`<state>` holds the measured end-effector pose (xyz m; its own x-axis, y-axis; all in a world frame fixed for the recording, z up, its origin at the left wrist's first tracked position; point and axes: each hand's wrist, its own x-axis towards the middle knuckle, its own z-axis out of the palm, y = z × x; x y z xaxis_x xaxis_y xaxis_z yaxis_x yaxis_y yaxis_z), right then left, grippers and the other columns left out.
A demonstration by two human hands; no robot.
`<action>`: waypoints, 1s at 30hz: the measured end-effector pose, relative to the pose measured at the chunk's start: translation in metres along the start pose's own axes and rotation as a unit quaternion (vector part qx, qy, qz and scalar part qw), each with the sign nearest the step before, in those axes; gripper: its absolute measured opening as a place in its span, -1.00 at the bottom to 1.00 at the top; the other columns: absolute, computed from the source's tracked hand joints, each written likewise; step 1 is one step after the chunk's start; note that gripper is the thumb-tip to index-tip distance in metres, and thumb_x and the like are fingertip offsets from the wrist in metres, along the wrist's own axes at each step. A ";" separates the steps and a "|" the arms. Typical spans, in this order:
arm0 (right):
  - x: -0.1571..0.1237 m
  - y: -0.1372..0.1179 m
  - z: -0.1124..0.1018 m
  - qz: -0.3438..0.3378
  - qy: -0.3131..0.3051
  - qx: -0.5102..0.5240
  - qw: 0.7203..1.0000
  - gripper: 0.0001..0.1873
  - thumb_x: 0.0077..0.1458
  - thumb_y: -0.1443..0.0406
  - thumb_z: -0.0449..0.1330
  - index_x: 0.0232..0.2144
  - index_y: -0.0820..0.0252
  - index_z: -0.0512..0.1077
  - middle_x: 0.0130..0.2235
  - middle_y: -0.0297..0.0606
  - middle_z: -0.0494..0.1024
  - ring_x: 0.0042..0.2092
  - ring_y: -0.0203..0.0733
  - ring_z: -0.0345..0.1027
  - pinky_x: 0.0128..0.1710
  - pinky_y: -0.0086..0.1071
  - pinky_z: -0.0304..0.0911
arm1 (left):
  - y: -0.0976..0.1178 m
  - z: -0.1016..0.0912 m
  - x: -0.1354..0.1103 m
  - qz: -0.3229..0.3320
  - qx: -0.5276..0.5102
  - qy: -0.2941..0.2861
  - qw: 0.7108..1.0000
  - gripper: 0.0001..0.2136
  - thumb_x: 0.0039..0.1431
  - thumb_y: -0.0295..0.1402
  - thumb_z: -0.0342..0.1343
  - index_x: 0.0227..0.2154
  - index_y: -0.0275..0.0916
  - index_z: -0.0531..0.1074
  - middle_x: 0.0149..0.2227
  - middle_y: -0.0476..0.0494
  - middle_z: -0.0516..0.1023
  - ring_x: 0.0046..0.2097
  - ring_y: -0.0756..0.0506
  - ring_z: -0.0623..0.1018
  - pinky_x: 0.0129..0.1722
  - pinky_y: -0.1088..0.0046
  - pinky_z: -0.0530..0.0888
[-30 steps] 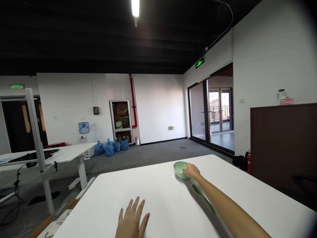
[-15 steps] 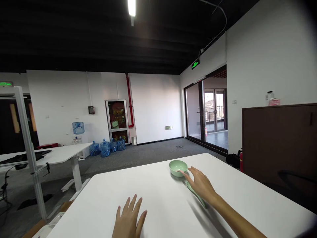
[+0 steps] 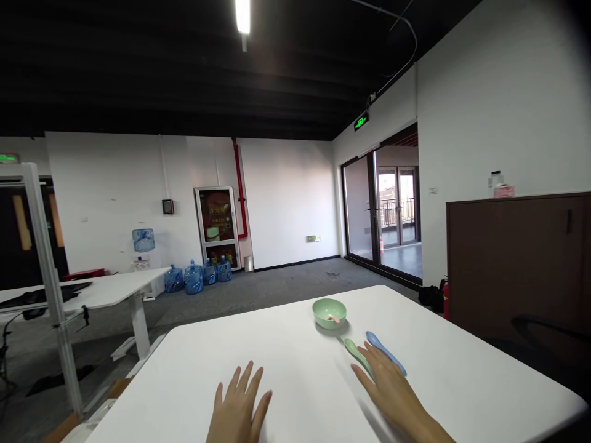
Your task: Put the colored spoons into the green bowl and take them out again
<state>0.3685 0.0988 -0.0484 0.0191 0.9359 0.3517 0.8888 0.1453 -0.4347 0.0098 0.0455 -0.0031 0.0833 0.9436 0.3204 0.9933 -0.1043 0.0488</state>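
Right hand (image 3: 390, 387) covers the lower part of the green spoon (image 3: 353, 349); contact cannot be told. Blue spoon (image 3: 378, 346), beyond that hand and right of the green bowl (image 3: 324, 309), partly masked by fingers. Pink item (image 3: 336, 319) inside bowl: too small to identify. Both forearms cut off by frame edge.

Right hand: nearer the wearer than the bowl and to its right, palm down, open, thumb apart from fingers. Left hand (image 3: 237, 406): nearer and left of bowl, open, fingers spread, holding nothing visible.

Bowl pale green, round, upright; green spoon just nearer, bowl-end toward it.
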 end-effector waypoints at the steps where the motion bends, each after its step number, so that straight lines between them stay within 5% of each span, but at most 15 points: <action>1: 0.000 0.001 0.001 -0.001 -0.002 -0.001 1.000 -0.34 0.31 -0.06 -0.01 0.32 0.03 0.40 0.40 -0.19 0.33 0.46 0.08 0.10 0.44 -0.02 0.07 | 0.000 0.000 0.000 0.000 0.001 0.000 1.000 -0.51 0.40 -0.19 -0.13 0.33 -0.03 0.35 0.41 -0.18 0.34 0.44 -0.36 0.29 0.33 -0.23 0.32; 13: 0.026 -0.012 -0.007 -0.031 0.011 -0.012 0.999 -0.40 0.38 -0.01 -0.05 0.21 0.17 0.49 0.31 -0.05 0.46 0.38 0.13 0.23 0.33 -0.09 0.17 | 0.003 -0.005 -0.001 -0.008 0.012 -0.014 1.000 -0.51 0.41 -0.19 -0.15 0.33 -0.03 0.34 0.42 -0.15 0.33 0.44 -0.34 0.28 0.34 -0.19 0.32; 21: 0.103 -0.042 -0.022 -0.023 0.013 -0.082 0.996 -0.52 0.41 0.11 -0.05 0.01 0.22 0.57 0.01 0.02 0.61 0.12 0.07 0.43 0.06 -0.27 0.25 | -0.001 -0.003 0.000 -0.011 0.009 -0.016 1.000 -0.51 0.41 -0.19 -0.14 0.33 -0.04 0.34 0.42 -0.16 0.33 0.44 -0.35 0.28 0.34 -0.20 0.32; 30: 0.188 -0.057 0.008 0.086 -0.081 -0.093 0.989 -0.69 0.20 0.25 0.23 -0.08 0.30 0.60 0.04 0.13 0.64 0.08 0.12 0.54 -0.08 -0.27 0.34 | -0.016 0.019 0.002 -0.001 -0.027 0.009 1.000 -0.51 0.41 -0.14 -0.12 0.33 0.03 0.33 0.42 -0.16 0.35 0.44 -0.34 0.28 0.35 -0.22 0.30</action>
<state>0.3180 0.2690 0.0364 0.1172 0.9830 0.1415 0.9480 -0.0682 -0.3109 -0.0040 0.0547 -0.0214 0.0788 0.9384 0.3365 0.9877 -0.1193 0.1013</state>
